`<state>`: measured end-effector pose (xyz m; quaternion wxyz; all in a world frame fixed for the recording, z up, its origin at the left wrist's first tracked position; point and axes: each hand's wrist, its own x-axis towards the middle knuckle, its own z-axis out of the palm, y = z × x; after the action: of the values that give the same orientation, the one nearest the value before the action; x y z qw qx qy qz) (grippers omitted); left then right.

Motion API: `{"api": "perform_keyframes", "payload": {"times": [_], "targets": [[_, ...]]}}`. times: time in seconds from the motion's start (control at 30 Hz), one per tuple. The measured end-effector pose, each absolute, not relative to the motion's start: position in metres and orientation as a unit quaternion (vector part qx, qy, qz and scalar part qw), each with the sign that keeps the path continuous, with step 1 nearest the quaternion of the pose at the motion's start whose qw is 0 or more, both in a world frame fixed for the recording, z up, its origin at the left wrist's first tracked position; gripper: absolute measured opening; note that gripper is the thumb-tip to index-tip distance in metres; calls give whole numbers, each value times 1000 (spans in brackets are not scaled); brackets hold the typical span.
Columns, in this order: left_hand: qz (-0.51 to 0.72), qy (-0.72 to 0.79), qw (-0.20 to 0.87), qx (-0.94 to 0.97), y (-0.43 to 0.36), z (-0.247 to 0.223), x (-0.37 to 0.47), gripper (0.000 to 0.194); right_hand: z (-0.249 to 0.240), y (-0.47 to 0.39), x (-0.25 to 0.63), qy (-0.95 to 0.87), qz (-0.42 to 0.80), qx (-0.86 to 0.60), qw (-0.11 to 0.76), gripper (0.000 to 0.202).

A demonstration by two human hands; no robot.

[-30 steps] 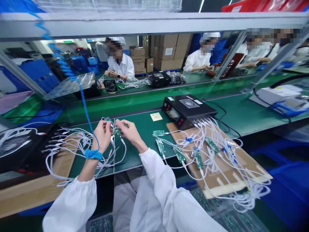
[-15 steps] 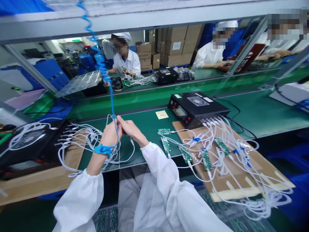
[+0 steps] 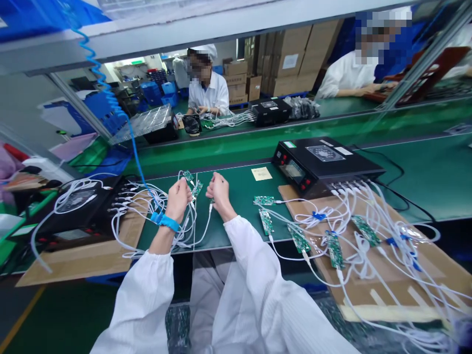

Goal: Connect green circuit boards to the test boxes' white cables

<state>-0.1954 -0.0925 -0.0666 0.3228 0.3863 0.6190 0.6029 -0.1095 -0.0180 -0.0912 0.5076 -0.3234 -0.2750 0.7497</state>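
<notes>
My left hand, with a blue wrist strap on its wrist, is closed over the white cables on the green bench. What its fingers hold, if anything, is hidden. Just beyond it are two small green circuit boards, one farther back and one nearer. To the right, my right hand is curled with fingers pressed together, and their contents cannot be made out. A white cable plug shows beside its lower edge, with a bit of green board partly covered by the hand. A gap separates the hands.
A black test box stands at right, wired to several circuit boards around a cardboard sheet. Another black box with white cables sits at left. A yellow note lies between. Co-workers sit across the bench.
My hands, together before, have moved apart, the right one to the right. Circuit boards beyond my left hand now show more plainly. The view has shifted left.
</notes>
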Motion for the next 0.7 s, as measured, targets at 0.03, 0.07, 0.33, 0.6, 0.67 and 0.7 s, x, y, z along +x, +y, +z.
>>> {"api": "perform_keyframes", "payload": {"times": [0.03, 0.07, 0.33, 0.6, 0.67, 0.7], "targets": [[563, 644, 317, 409, -95, -68, -196, 44, -91, -15, -107, -241, 753, -319, 523, 32], [501, 675, 313, 442, -98, -70, -195, 45, -90, -12, -104, -211, 757, -312, 533, 31], [293, 713, 217, 598, -108, -99, -170, 37, -88, 1, -107, -146, 798, -293, 506, 36], [249, 761, 149, 580, -94, -113, -175, 33, -102, 23, -123, -148, 819, -323, 451, 38], [250, 765, 145, 576, -89, -113, -176, 31, -102, 25, -128, -158, 815, -330, 450, 38], [252, 766, 143, 574, -86, -113, -176, 30, -101, 27, -130, -165, 812, -333, 450, 37]]}}
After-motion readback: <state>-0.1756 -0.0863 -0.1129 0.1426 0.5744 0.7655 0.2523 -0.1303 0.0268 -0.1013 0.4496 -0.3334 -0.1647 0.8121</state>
